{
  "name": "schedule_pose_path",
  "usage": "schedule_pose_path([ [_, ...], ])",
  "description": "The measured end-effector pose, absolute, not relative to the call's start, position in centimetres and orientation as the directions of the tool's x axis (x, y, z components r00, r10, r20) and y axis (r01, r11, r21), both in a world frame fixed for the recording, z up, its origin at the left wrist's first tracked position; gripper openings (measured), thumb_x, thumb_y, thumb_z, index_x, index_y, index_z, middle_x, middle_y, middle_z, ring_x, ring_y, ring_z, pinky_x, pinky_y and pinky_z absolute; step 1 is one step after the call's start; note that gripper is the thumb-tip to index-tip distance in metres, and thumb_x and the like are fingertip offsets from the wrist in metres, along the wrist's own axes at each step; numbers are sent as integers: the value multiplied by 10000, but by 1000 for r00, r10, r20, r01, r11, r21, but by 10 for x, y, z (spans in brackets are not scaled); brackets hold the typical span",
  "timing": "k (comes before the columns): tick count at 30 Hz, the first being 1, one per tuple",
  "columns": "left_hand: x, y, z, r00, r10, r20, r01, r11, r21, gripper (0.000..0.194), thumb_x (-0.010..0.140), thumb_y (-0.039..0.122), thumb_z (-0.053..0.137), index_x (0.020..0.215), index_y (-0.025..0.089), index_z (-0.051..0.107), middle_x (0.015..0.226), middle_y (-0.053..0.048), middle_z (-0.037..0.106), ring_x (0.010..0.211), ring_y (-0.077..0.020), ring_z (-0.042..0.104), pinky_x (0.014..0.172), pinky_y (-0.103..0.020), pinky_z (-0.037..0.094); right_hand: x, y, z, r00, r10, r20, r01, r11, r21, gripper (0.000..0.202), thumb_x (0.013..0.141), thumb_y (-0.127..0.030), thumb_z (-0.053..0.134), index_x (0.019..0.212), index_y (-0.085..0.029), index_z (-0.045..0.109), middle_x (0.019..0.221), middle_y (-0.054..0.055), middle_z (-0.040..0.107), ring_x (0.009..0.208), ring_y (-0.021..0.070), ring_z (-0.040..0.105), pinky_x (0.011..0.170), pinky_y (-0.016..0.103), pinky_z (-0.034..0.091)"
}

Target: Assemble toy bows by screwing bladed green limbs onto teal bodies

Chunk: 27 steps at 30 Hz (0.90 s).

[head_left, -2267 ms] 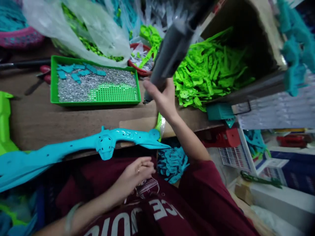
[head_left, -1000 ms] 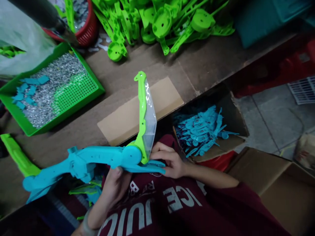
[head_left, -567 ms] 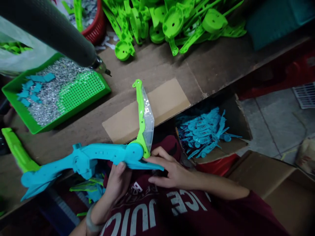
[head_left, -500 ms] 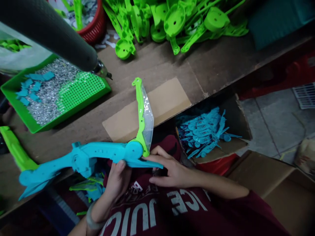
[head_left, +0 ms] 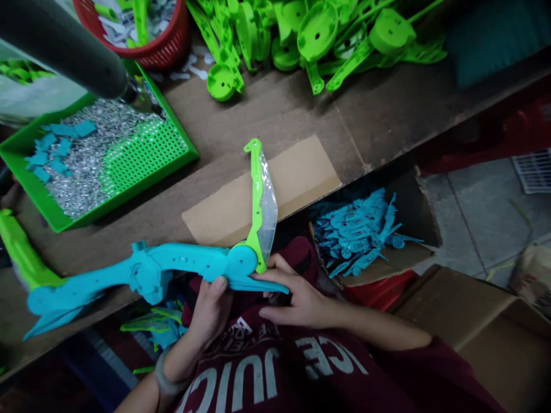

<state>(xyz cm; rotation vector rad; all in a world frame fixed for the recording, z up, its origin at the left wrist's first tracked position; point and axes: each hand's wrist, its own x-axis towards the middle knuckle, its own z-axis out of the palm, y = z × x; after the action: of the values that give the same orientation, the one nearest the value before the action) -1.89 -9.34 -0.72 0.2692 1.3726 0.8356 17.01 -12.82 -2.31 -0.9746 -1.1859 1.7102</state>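
Note:
A long blue plastic frame (head_left: pixel 183 259) with a jointed green arm at each end lies across the table's front edge. It looks like part of a toy. Its right green arm (head_left: pixel 257 198) points away from me and carries a clear plastic film (head_left: pixel 269 212). My left hand (head_left: pixel 213 304) grips the blue frame from below, thumb on its near edge. Closed round the blue fin at the right end is my right hand (head_left: pixel 297 298), its fingertips near the foot of the green arm. Some of the fingers are hidden under the frame.
A dark power screwdriver (head_left: pixel 107 71) hangs over a green basket (head_left: pixel 124 203) of screws and small blue pieces. Green plastic parts (head_left: pixel 318 34) pile up behind, beside a red basket (head_left: pixel 172 43). Cardboard (head_left: pixel 301 172) lies on the table. A box of blue parts (head_left: pixel 357 229) stands right.
The hanging screwdriver has swung left, its tip now over the green basket. The right end of the blue frame sits slightly farther right in view. Both hands keep their grip.

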Motion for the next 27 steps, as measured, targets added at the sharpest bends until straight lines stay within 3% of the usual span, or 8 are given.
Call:
schedule_pose_path([
  [3,-16,-97,-10,-21,659,-752,-380,690,616,659,593,558,892,1132,225,714,1117,-86,765,1214,-357,641,1102,-511,479,163,-132,-24,-171,985,-36,-60,-47,-997,524,868,-252,725,1373,-283,588,1164,69,511,1071,173,577,931,336,560],
  [8,-8,-102,-14,-31,679,-734,-394,667,633,693,573,560,899,1158,243,706,1179,-80,746,1229,-350,631,1114,-504,467,156,-134,-29,77,996,43,16,42,-999,348,861,-191,697,1202,-258,712,1060,79,592,920,169,617,741,294,564],
  [11,-8,-99,-14,-44,686,-726,-414,649,638,711,591,603,877,1188,264,692,1243,-78,720,1275,-344,598,1133,-506,447,158,-130,-31,51,999,-1,-89,3,-996,314,869,-248,709,1182,-260,726,1078,92,670,973,202,639,828,369,559],
  [15,-12,-94,-14,-52,692,-720,-413,641,646,746,590,608,880,1224,275,672,1279,-85,702,1304,-347,573,1149,-519,427,163,-123,-35,-37,997,-74,-359,-82,-930,322,859,-250,738,1177,-298,722,1163,79,716,1119,214,618,974,426,504],
  [19,-13,-93,-15,-46,710,-702,-410,627,662,750,595,602,881,1233,271,669,1284,-90,700,1314,-354,565,1157,-522,418,165,-122,-38,-154,957,-246,-571,-289,-769,235,814,-290,795,1043,-287,746,1175,61,701,1169,191,591,1006,384,475],
  [23,-10,-94,-16,-62,706,-706,-410,627,663,735,596,600,883,1220,270,678,1271,-88,708,1320,-360,560,1155,-523,423,164,-125,-42,-232,903,-360,-686,-415,-598,283,747,-369,844,988,-272,732,1180,42,655,1093,178,610,950,342,489],
  [27,-7,-95,-15,-63,689,-722,-430,634,643,725,604,581,885,1223,268,677,1277,-90,707,1321,-361,560,1153,-534,423,160,-126,-46,-162,938,-307,-640,-337,-690,261,750,-383,830,971,-275,742,1094,42,656,1045,184,586,921,343,485],
])
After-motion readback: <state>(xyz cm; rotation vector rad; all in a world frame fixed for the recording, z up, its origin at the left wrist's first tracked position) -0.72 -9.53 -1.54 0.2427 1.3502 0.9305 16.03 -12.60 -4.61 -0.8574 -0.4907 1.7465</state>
